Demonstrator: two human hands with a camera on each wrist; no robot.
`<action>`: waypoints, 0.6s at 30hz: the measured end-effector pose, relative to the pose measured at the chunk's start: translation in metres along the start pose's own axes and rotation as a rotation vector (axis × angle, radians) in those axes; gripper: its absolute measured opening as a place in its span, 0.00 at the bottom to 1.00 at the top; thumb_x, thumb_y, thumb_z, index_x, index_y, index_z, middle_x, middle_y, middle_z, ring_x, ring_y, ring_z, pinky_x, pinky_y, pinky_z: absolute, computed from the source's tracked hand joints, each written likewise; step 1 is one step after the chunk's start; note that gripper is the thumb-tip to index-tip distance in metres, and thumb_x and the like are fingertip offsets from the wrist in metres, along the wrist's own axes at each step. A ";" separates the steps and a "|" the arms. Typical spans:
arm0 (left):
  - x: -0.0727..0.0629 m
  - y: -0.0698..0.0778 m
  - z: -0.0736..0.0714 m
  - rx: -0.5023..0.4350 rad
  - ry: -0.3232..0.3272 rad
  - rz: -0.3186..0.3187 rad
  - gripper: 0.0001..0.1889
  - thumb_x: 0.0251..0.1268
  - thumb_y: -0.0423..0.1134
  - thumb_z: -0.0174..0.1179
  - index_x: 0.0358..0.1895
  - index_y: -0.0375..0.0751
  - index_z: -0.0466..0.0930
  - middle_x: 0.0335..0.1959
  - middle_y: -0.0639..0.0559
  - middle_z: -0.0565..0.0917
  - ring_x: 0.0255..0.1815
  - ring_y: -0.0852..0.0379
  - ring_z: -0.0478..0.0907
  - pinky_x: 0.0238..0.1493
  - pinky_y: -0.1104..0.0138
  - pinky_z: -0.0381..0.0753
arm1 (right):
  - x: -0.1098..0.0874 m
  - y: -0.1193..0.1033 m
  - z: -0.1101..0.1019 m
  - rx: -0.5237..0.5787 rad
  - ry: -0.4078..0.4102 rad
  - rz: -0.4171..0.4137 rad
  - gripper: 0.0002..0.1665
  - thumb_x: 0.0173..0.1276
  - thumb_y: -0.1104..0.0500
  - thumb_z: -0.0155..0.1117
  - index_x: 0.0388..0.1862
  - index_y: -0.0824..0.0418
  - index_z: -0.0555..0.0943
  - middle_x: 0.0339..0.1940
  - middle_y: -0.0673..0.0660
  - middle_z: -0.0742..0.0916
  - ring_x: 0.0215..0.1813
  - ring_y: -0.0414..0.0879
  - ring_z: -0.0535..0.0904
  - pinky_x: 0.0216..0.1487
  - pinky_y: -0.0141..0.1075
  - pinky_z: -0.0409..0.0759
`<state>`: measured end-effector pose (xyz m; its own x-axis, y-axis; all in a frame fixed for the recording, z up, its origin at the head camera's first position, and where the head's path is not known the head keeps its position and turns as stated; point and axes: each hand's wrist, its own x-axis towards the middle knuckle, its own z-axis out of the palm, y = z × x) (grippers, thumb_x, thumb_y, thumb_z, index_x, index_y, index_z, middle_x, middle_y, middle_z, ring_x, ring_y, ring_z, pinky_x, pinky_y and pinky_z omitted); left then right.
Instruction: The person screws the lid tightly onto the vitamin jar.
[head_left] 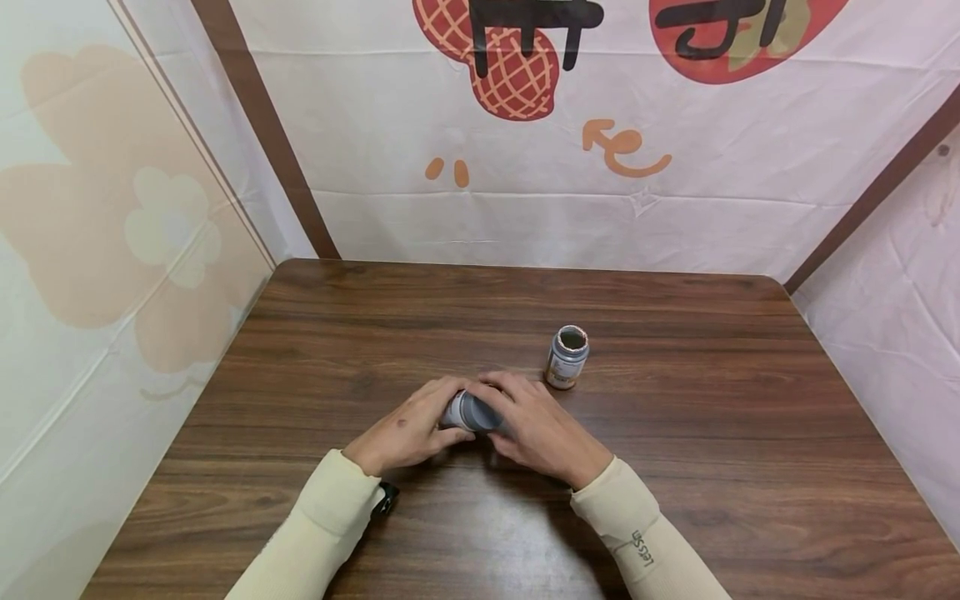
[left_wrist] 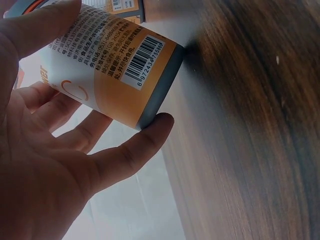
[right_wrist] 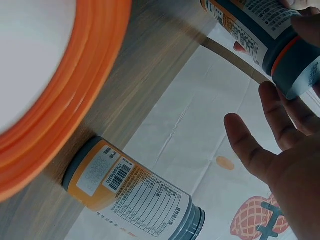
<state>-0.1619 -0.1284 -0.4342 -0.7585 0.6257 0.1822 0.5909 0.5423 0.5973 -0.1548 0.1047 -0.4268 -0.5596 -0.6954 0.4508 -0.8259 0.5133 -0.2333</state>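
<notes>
Near the middle of the table, my left hand grips a tilted supplement bottle around its white-and-orange labelled body. The bottle's dark base is close to the tabletop. My right hand holds the dark grey screw cap of this bottle, fingers over it and thumb below. An orange line shows where cap meets body. Just beyond the right hand stands a second, similar bottle, upright and uncapped, with a dark opening. Its label with a barcode shows in the right wrist view.
A large orange ring with a white centre, looking like a lid's underside, is close to the right wrist camera. The brown wood-grain table meets printed white cloth walls at its back and sides.
</notes>
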 end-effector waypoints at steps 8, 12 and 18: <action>0.001 0.000 0.001 -0.002 0.002 0.009 0.28 0.61 0.40 0.72 0.63 0.45 0.70 0.59 0.51 0.78 0.56 0.53 0.74 0.55 0.55 0.76 | 0.000 0.001 0.000 0.005 -0.001 0.017 0.42 0.55 0.64 0.74 0.70 0.57 0.71 0.58 0.54 0.78 0.61 0.50 0.75 0.53 0.47 0.76; 0.002 0.000 0.001 -0.010 0.003 0.007 0.28 0.61 0.40 0.72 0.63 0.45 0.70 0.58 0.52 0.78 0.55 0.54 0.74 0.54 0.56 0.76 | 0.001 0.000 0.000 0.000 -0.003 0.036 0.40 0.55 0.63 0.74 0.69 0.57 0.72 0.56 0.53 0.79 0.58 0.48 0.76 0.51 0.46 0.76; 0.001 -0.001 0.001 -0.017 -0.003 -0.002 0.29 0.61 0.39 0.72 0.64 0.43 0.70 0.59 0.51 0.77 0.56 0.53 0.74 0.55 0.55 0.76 | 0.002 -0.001 0.001 0.000 -0.002 0.051 0.38 0.57 0.58 0.75 0.67 0.58 0.72 0.53 0.53 0.80 0.54 0.47 0.77 0.48 0.44 0.77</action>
<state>-0.1632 -0.1276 -0.4348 -0.7590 0.6262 0.1784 0.5843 0.5342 0.6110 -0.1554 0.1027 -0.4265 -0.6012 -0.6694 0.4363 -0.7962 0.5480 -0.2564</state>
